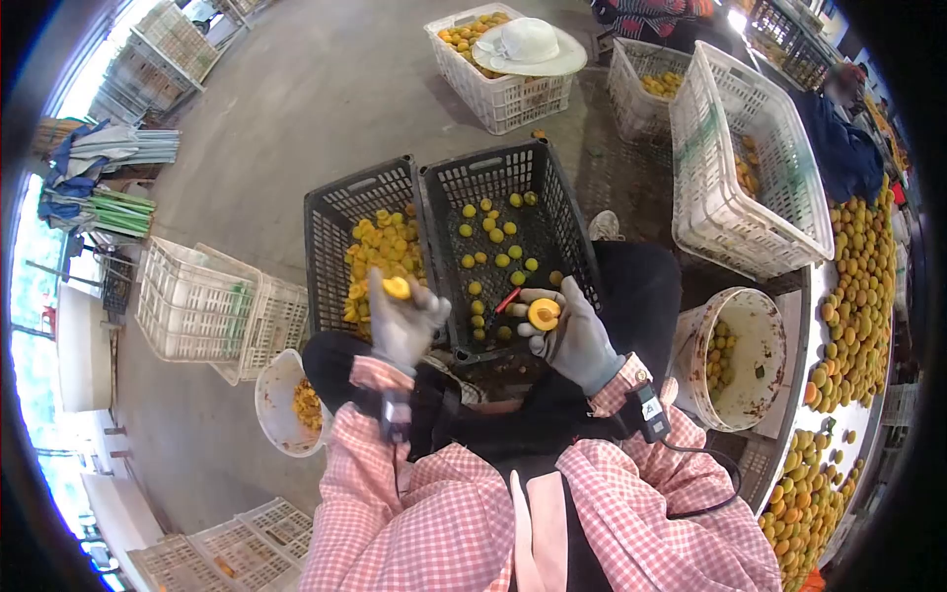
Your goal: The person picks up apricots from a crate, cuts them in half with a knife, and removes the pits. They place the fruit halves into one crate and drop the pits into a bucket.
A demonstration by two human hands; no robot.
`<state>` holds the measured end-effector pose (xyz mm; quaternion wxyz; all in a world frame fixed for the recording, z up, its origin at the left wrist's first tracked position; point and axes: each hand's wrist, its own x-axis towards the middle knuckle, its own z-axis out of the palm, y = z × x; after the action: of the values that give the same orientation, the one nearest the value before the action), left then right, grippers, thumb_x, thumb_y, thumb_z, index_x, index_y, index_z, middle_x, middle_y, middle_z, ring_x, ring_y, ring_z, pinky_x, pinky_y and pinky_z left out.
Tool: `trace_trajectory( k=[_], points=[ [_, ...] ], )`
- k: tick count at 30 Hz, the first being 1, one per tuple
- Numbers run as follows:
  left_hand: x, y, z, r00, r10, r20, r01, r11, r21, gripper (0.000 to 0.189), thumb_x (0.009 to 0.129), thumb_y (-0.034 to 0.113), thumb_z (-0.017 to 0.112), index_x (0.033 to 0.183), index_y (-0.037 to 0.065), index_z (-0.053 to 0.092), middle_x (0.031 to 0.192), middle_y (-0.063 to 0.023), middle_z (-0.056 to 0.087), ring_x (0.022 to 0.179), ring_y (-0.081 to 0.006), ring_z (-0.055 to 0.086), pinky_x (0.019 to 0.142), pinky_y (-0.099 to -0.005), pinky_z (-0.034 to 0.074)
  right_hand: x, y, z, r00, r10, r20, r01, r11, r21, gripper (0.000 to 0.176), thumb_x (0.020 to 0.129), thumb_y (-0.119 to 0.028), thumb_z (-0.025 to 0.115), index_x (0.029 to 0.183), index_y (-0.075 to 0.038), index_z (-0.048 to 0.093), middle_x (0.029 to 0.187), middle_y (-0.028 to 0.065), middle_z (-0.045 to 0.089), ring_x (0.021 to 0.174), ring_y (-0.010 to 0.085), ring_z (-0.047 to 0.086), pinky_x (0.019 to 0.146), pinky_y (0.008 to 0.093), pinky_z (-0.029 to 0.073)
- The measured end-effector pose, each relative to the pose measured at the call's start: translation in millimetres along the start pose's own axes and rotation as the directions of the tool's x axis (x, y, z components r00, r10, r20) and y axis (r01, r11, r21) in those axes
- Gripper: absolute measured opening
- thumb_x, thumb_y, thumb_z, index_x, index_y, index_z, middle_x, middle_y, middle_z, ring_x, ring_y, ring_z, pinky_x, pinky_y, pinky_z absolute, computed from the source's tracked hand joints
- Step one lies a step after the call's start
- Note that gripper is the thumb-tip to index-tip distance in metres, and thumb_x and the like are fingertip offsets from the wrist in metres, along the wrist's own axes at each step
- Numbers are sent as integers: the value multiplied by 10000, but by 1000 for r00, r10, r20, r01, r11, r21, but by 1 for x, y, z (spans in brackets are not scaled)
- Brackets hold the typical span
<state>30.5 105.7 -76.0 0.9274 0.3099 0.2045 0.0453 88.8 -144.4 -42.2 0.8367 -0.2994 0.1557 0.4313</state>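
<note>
Head view showed two black crates (318, 232) side by side on the concrete floor (247, 148), the left one heaped with cut yellow fruit (380, 247), the right one holding scattered whole fruit (496, 236). White crates (755, 232) stood at the far right, a pale hat (530, 44) lying over one farther off. Near right stood a stained white bucket (691, 345) with fruit inside, beside a tabletop (811, 345) covered in fruit; a smaller white bucket (286, 400) stood at the left. Both gloved hands partly hid the crates' near ends, and the knees stood close on either side. A white label with black marks sat on the right wrist device (651, 412), too small to read.

Fingers of the left hand (402, 321) were closed on a yellow fruit half (397, 287), over the left crate. Fingers of the right hand (572, 335) gripped an orange-rimmed half (544, 314), cut face up, with a thin red object (507, 299) just beside the fingertips.
</note>
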Motion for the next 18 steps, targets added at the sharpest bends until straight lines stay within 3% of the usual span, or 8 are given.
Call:
trace_trajectory(
  k=[1,4,6,8,13,15,16,18],
  points=[
    [7,8,-22,985,24,-170,-28,999,-22,707,867,718,407,974,50,609,867,-122,638,804,-259,632,763,-390,539,-1,1,2,1000,5,0,-5,1000,-2,384,1011,-387,400,1126,-47,537,948,87,634,713,156,612,565,219,466],
    [9,24,-55,951,9,-310,-8,1000,3,975,870,637,514,1446,-46,126,1275,-220,464,1147,-342,526,930,-444,495,3,4,-3,1000,-29,8,30,999,-37,315,990,-249,477,1225,-39,481,1026,88,629,819,162,630,642,218,490],
    [9,18,-59,959,2,-283,32,993,117,910,879,613,520,1416,-49,202,1269,-222,477,1149,-335,529,924,-437,499,19,5,-32,988,-150,-19,138,945,-295,297,949,-132,520,1225,-32,476,1021,93,628,809,155,631,651,228,494],
    [8,11,-51,976,-47,-212,96,969,227,685,924,518,515,1301,-42,402,1214,-217,540,1115,-309,565,897,-415,510,42,-7,-57,978,-136,-156,86,953,-290,337,910,-117,563,1222,-27,474,1038,102,626,758,140,622,615,243,500],
    [17,3,-37,964,-183,-194,230,938,260,513,985,415,440,1241,-29,475,1071,-170,629,978,-292,636,865,-394,517,114,-15,-99,939,-55,-340,-85,919,-384,280,873,-98,604,1141,-34,558,968,101,650,723,149,611,585,262,498],
    [20,3,-36,959,-240,-151,276,916,293,492,994,395,424,1227,-33,492,1050,-161,642,974,-289,639,848,-389,521,155,-1,-126,965,56,-258,-244,557,-794,196,856,-93,619,1045,-47,643,911,94,675,766,176,639,644,293,514],
    [23,2,-40,955,-265,-132,292,918,270,480,994,382,427,1224,-32,504,1033,-152,650,968,-281,641,842,-389,522,173,13,-135,991,17,-133,-131,336,-933,211,834,-43,594,1044,-32,613,815,73,619,642,158,602,516,281,495],
    [27,0,-53,949,-298,-101,314,914,259,483,993,382,429,1231,-32,501,1029,-149,652,967,-277,641,846,-388,521,194,30,-137,988,96,-121,-98,-222,-970,374,829,-165,615,1194,-85,590,1060,153,646,930,307,630,779,386,510]
  ],
)
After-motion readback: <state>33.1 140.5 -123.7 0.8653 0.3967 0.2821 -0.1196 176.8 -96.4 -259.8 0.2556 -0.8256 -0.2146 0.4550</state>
